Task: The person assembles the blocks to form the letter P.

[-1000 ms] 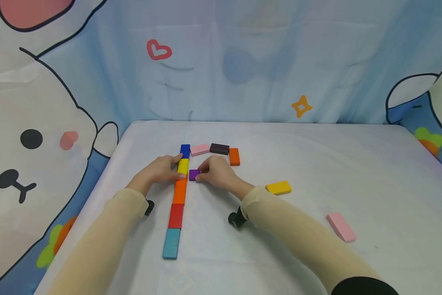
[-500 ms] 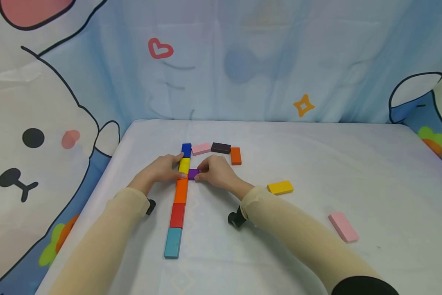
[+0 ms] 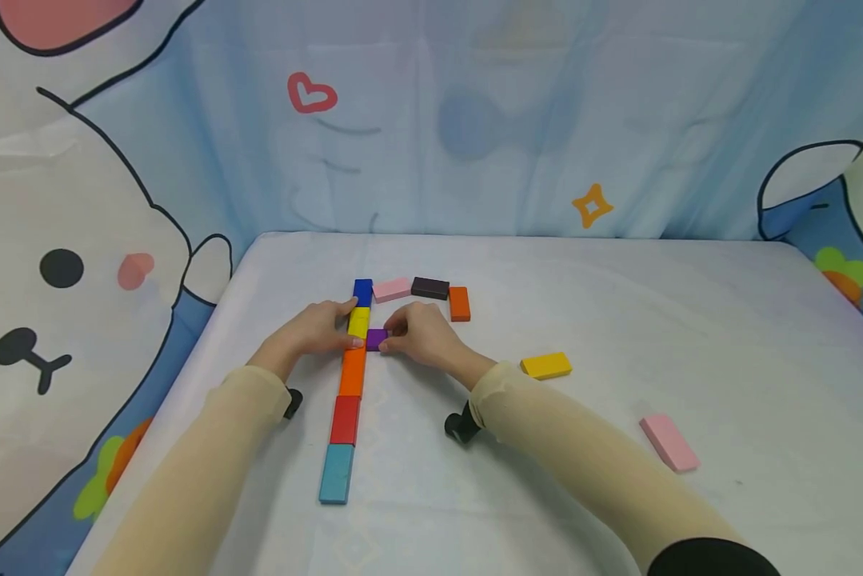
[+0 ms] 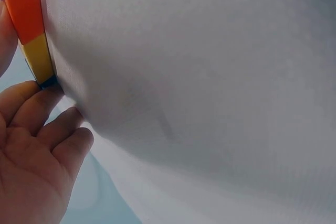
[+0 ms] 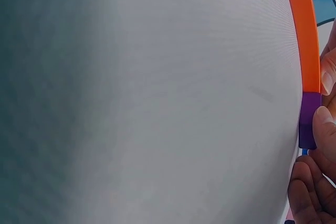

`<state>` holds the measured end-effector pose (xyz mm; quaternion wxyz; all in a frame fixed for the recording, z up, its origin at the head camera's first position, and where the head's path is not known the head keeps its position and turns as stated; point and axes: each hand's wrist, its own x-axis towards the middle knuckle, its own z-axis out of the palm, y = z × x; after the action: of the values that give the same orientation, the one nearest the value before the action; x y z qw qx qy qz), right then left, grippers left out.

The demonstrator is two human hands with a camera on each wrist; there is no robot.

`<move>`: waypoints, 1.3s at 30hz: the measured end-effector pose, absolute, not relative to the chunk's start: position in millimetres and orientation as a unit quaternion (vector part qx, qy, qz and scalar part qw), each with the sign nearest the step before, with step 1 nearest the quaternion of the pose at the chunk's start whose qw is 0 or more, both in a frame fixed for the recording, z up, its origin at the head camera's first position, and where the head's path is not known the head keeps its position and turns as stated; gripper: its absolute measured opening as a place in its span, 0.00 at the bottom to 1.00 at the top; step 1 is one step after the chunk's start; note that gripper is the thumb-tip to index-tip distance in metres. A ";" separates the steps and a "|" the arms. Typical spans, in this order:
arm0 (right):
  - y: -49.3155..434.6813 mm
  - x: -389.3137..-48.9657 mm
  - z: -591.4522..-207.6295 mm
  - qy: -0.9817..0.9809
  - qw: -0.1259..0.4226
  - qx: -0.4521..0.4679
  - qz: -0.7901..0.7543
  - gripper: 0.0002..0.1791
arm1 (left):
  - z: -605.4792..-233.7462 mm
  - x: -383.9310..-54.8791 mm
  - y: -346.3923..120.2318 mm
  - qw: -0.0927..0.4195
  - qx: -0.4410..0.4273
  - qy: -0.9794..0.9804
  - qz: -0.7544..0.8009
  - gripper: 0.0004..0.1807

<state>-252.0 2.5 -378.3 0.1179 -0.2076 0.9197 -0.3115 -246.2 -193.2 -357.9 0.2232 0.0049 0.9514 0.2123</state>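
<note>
A straight row of coloured blocks runs away from me: teal block (image 3: pixel 336 474), red block (image 3: pixel 344 420), orange block (image 3: pixel 353 373), yellow block (image 3: pixel 359 322) and blue block (image 3: pixel 362 293). My left hand (image 3: pixel 316 330) holds the yellow block from the left, thumb at its near end and index fingertip by the blue one. Between thumb and fingers, my right hand (image 3: pixel 427 332) pinches a purple block (image 3: pixel 375 339). That block lies against the row's right side, where yellow meets orange. In the right wrist view the right thumb (image 5: pixel 324 121) presses on the purple block.
From the blue block a pink block (image 3: pixel 392 290), a black block (image 3: pixel 429 288) and another orange block (image 3: pixel 459 304) curve to the right. A loose yellow block (image 3: pixel 546 366) and a pink one (image 3: pixel 669 442) lie right of my arm. A printed curtain (image 3: pixel 489 144) hangs behind the white table (image 3: pixel 618 296).
The right hand has slid the purple block left, closing the small gap to the row. The left hand keeps its place; the other blocks stay put.
</note>
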 end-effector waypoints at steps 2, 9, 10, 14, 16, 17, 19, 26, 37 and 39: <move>3.1 -252.1 -377.2 0.920 0.117 -0.208 -0.311 0.20 | -356.7 -245.9 -192.7 0.222 0.004 0.952 0.211 0.45; 4.4 -252.3 -376.7 0.921 0.117 -0.204 -0.310 0.21 | -356.3 -247.1 -190.9 0.224 0.001 0.952 0.209 0.45; 4.6 -252.2 -376.9 0.921 0.117 -0.203 -0.310 0.21 | -356.4 -247.2 -190.6 0.224 0.001 0.952 0.209 0.45; 6.1 -251.5 -376.9 0.921 0.117 -0.199 -0.314 0.22 | -355.8 -246.9 -189.9 0.224 0.001 0.951 0.211 0.46; 7.0 -251.4 -376.6 0.920 0.117 -0.200 -0.315 0.22 | -355.6 -247.0 -189.4 0.224 0.000 0.952 0.210 0.45; 7.8 -251.4 -376.6 0.920 0.116 -0.202 -0.316 0.22 | -355.4 -246.9 -189.4 0.224 -0.001 0.952 0.209 0.45; 9.6 -250.9 -376.4 0.919 0.115 -0.204 -0.318 0.21 | -355.3 -246.8 -189.2 0.226 -0.002 0.951 0.209 0.45; 25.5 -245.9 -371.0 0.917 0.125 -0.193 -0.326 0.20 | -356.2 -244.9 -190.3 0.234 -0.010 0.949 0.210 0.45; 82.5 -248.2 -357.2 0.919 0.121 -0.189 -0.323 0.22 | -359.1 -244.2 -192.1 0.227 -0.001 0.951 0.212 0.45; 93.9 -248.6 -353.7 0.919 0.121 -0.191 -0.323 0.21 | -359.4 -244.6 -191.8 0.227 -0.002 0.951 0.211 0.46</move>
<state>-248.6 93.9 -353.7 0.1207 -0.1910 0.9192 -0.3226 -244.6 -191.8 -359.4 0.2274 -0.0017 0.9506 0.2114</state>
